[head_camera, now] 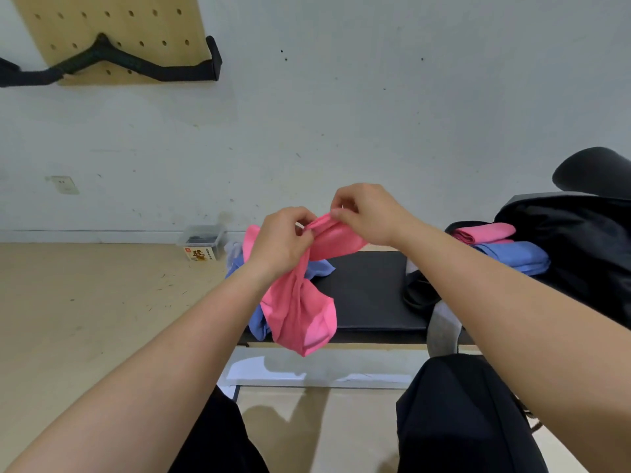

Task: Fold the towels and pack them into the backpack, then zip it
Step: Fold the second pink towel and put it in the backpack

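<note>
The pink towel (300, 295) you hold hangs bunched above the black bench (368, 291), its long axis running down from your fingers toward your knees. Your left hand (280, 244) and right hand (367, 213) pinch its top edge, knuckles up, forearms reaching forward. Unfolded blue towels (319, 269) lie behind it; folded pink (485, 232) and blue towels (512, 256) rest at the black backpack (573, 247), right.
</note>
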